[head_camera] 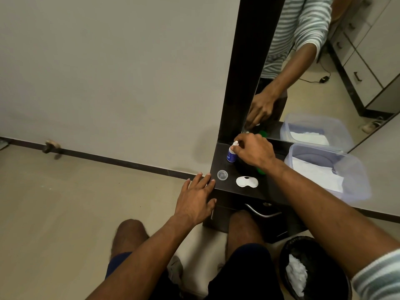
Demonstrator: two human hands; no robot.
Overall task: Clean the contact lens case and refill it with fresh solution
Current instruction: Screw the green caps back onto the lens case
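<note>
A small blue solution bottle (231,155) with a white nozzle stands upright at the back left of the dark dresser top (272,191). My right hand (254,151) pinches its white tip. A white contact lens case (247,182) lies near the front edge with a dark spot on it. A small clear round cap (222,175) sits to its left. A green piece (260,171) shows under my right wrist, mostly hidden. My left hand (198,198) is flat with fingers spread, its fingertips touching the dresser's left front corner.
A clear plastic tub (355,169) holding white tissue fills the right of the dresser. A mirror (324,72) stands behind. A black bin (311,271) with white waste sits on the floor at lower right. A drawer handle (262,211) is below the top.
</note>
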